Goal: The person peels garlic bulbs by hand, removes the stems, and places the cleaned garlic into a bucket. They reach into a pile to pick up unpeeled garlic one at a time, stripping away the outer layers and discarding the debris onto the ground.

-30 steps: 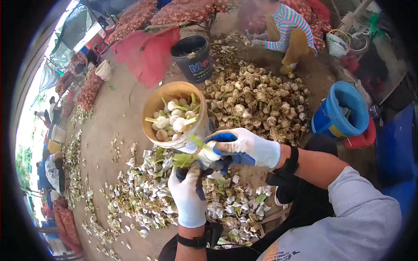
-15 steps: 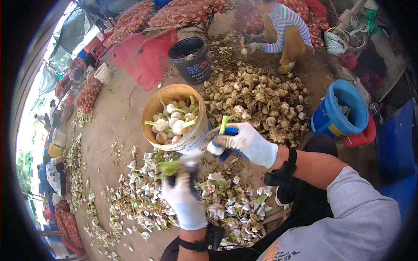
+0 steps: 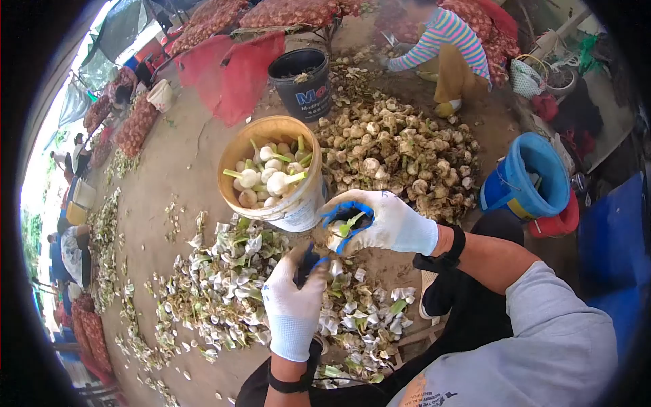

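Note:
Both of my hands wear white knit gloves with blue palms. My right hand (image 3: 386, 220) is closed around a garlic bulb (image 3: 337, 237) with a short green stem, just beyond the near rim of the tan bucket. My left hand (image 3: 293, 298) sits below and left of that bulb, fingers curved and apart, with nothing visible between them. Peeled white garlic bulbs (image 3: 274, 178) with green stems fill much of the tan bucket (image 3: 232, 198). Under my hands lies a litter of white and green garlic skins (image 3: 230, 271).
A large heap of unpeeled garlic (image 3: 407, 152) lies beyond my right hand. A black bucket (image 3: 298, 85) stands behind the tan one. At right is a blue bucket (image 3: 525, 173). A crouching person (image 3: 447, 47) in stripes works behind the heap. Red mesh sacks (image 3: 291, 13) line the back.
The blurred green and white peel at my left hand is gone from it, and that hand's fingers have come nearer the bulb. The bulb's stem, upright before, now tilts.

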`<state>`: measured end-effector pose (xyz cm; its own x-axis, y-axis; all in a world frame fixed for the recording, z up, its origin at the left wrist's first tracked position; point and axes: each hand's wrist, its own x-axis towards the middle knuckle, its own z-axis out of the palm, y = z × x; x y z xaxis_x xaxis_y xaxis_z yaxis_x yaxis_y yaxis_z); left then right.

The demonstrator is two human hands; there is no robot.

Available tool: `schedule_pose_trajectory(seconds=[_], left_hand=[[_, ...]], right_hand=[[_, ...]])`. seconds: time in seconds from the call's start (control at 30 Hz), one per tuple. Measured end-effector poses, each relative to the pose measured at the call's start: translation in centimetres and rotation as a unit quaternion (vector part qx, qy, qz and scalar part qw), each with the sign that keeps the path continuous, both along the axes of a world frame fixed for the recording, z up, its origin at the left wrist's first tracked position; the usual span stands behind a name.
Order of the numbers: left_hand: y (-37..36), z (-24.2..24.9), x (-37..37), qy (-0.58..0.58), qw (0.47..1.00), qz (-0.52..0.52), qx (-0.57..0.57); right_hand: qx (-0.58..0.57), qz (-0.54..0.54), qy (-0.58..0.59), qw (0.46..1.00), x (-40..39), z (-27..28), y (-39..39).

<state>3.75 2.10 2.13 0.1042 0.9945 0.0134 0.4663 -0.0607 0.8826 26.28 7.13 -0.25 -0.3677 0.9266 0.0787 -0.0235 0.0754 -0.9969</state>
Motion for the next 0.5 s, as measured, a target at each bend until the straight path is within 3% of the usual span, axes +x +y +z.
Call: schedule_pose_trajectory(seconds=[0.1,0.2,0.33,0.4,0.5], left_hand=[[0.3,-0.9,0.2,-0.038,0.997,-0.023,0.067],[0.1,-0.1,0.4,-0.011,1.000,-0.004,0.025],[0.0,-1.3,0.0,0.017,1.000,-0.007,0.007],[-0.1,-1.9,0.0,0.037,0.996,-0.019,0.077],[-0.2,-1.0,0.4,0.061,0.994,-0.012,0.086]], right_hand=[[0.081,0.021,-0.074,0.994,-0.5,0.2,-0.2],[0.143,0.033,-0.105,0.984,-0.4,-0.3,-0.1],[0.125,0.042,-0.152,0.979,-0.3,-0.8,-0.2],[0.140,0.036,-0.187,0.972,-0.4,-0.5,-0.4],[0.198,0.028,-0.176,0.964,-0.5,-0.8,-0.6]])
